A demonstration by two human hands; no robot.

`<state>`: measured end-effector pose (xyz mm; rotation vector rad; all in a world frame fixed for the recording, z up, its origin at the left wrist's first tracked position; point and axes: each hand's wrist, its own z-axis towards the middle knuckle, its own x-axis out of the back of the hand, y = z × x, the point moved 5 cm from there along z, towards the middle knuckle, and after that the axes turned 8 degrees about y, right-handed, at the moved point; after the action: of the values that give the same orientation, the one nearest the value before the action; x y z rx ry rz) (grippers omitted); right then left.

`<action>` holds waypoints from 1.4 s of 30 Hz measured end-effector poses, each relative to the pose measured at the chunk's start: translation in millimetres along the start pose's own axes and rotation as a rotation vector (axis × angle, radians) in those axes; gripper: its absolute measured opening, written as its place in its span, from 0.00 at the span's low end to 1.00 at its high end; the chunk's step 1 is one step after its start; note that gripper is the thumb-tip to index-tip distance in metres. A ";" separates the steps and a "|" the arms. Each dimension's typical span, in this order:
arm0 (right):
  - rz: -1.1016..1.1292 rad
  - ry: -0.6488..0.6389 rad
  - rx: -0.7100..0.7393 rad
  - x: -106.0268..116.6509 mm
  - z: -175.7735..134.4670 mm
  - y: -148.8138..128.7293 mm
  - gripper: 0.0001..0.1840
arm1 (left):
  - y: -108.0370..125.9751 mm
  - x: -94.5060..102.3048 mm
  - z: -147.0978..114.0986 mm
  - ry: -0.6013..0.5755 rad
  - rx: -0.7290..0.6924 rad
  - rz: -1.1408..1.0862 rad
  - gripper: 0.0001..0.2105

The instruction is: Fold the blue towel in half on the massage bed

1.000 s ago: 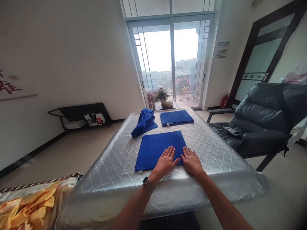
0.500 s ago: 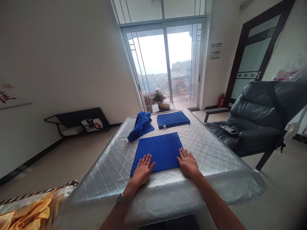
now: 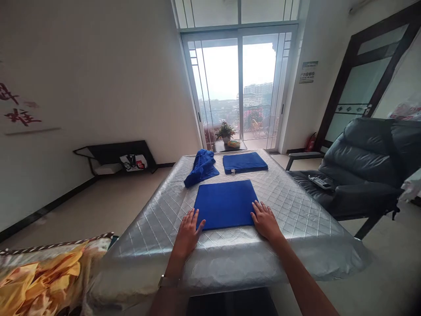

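Observation:
A flat, folded blue cloth point(image 3: 226, 204) lies near the front of the table. My left hand point(image 3: 188, 230) rests at its lower left edge, fingers stretched out. At the right edge lies my right hand point(image 3: 265, 220), its fingers spread and flat, the tips touching the cloth. Neither hand grips anything. Behind, a neat stack of folded blue cloths point(image 3: 245, 162) with a small white tag sits on the right. To its left is a crumpled blue cloth point(image 3: 201, 169).
The table has a silvery quilted cover point(image 3: 158, 224) that hangs over its edges. A dark armchair point(image 3: 358, 162) with a grey device on its seat stands to the right. Yellow cloth point(image 3: 42, 281) lies at the lower left. A potted plant point(image 3: 225, 131) stands beyond the table.
My left hand has slid from on top of the folded cloth out to its left edge. The right hand stays at the right edge. The view has shifted a little to the left.

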<state>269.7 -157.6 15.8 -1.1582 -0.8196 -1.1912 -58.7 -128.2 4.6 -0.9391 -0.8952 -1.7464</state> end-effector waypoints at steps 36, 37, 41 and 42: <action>0.145 0.202 0.515 51.0 -31.3 0.6 0.12 | 20.9 41.4 -6.3 -0.039 -0.001 -0.207 0.05; 0.134 0.224 0.507 51.0 -31.7 0.3 0.12 | 20.8 42.5 -6.5 -0.047 0.002 -0.224 0.07; 0.058 0.385 0.480 51.0 -32.1 -1.7 0.15 | 19.5 41.9 -7.6 -0.072 0.011 -0.277 0.17; 0.041 0.431 0.492 51.5 -32.7 -3.0 0.15 | 18.5 40.5 -7.4 -0.065 0.018 -0.272 0.17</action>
<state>275.3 -202.7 56.7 -0.4899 -0.6961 -1.0714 -54.1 -155.8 40.1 -0.8994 -1.1208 -1.9412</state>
